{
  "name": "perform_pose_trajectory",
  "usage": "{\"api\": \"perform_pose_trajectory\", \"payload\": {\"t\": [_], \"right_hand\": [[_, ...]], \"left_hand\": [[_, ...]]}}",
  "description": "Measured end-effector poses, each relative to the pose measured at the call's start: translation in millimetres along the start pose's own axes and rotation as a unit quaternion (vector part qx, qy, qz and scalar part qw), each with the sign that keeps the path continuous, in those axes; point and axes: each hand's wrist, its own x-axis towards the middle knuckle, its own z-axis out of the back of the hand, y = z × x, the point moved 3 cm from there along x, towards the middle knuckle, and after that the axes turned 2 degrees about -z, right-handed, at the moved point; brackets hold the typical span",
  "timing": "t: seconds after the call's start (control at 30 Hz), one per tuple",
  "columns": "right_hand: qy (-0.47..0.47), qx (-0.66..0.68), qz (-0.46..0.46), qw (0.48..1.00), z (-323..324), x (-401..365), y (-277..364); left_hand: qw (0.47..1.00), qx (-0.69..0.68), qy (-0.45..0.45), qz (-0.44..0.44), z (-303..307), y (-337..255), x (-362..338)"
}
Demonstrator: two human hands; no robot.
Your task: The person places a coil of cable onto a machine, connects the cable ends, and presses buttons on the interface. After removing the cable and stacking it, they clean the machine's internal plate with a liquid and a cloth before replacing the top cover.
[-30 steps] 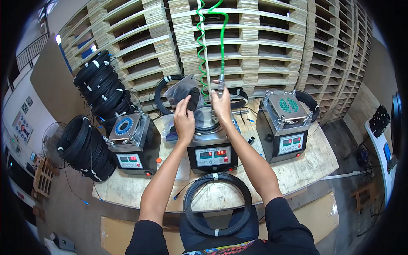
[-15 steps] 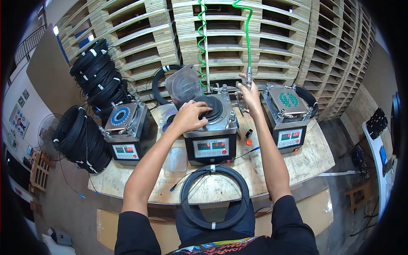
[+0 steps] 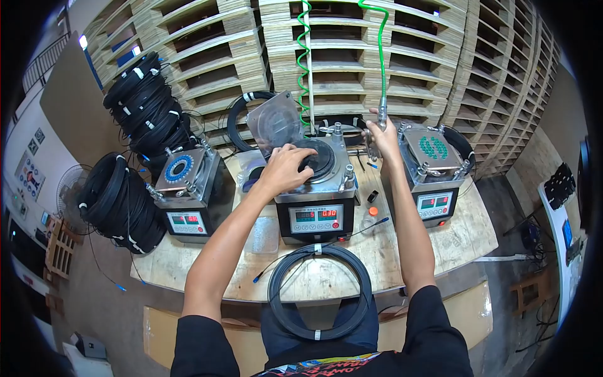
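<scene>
My left hand (image 3: 290, 168) rests at the left side of a round black disc (image 3: 321, 157) on top of the middle polishing machine (image 3: 317, 217). Its fingers and thumb are spread over the disc's edge. A square metal plate with a round mark (image 3: 276, 119) leans up behind that hand. In my right hand (image 3: 384, 139), raised between the middle and right machines, is an air blow gun (image 3: 382, 113) hanging from a green coiled hose (image 3: 382, 56). A black cable coil (image 3: 274, 295) with white ties lies at the table's front edge, partly over my lap.
Similar machines stand left (image 3: 186, 217) and right (image 3: 434, 204), topped by fixtures with blue and green connectors. Stacked cable coils (image 3: 135, 207) crowd the far left. An orange-capped bottle (image 3: 372, 212) and a clear bag (image 3: 262, 235) lie on the wooden table (image 3: 465, 245). Pallets (image 3: 352, 81) rise behind.
My left thumb has spread away from the fingers at the disc. The right hand has shifted slightly right with the blow gun. The middle machine's right display now reads 0.30.
</scene>
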Motion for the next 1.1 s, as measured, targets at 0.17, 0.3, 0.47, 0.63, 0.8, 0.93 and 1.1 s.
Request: {"api": "perform_pose_trajectory", "payload": {"t": [0.17, 0.3, 0.47, 0.63, 0.8, 0.93, 1.1], "right_hand": [[-0.026, -0.119, 0.101, 0.987, -15.2, 40.9, 7.8], [-0.031, -0.259, 0.132, 0.956, -31.1, 93.0, -15.7], [-0.062, -0.468, 0.070, 0.879, -63.1, 109.2, -11.9], [-0.074, -0.407, 0.034, 0.910, -81.5, 129.5, -42.3], [-0.038, -0.296, 0.141, 0.944, -68.8, 106.4, -56.5], [0.018, -0.250, 0.118, 0.961, -30.6, 38.4, -38.3], [0.061, -0.238, 0.140, 0.959, 31.3, -78.9, -56.8]], "left_hand": [[0.999, -0.037, -0.015, 0.020, 2.9, -1.0, 1.5], [0.998, -0.052, -0.007, 0.037, 2.3, 0.3, 1.5], [0.999, -0.042, -0.004, 0.008, -2.4, 8.6, 1.9], [0.999, -0.049, 0.008, 0.010, -1.8, 8.4, 4.6], [0.997, -0.064, -0.021, -0.026, -7.8, 15.9, 5.4], [0.994, -0.061, -0.080, -0.047, -9.7, 18.3, 5.8], [0.958, -0.038, -0.280, -0.054, 2.1, 7.4, 0.3]]}}
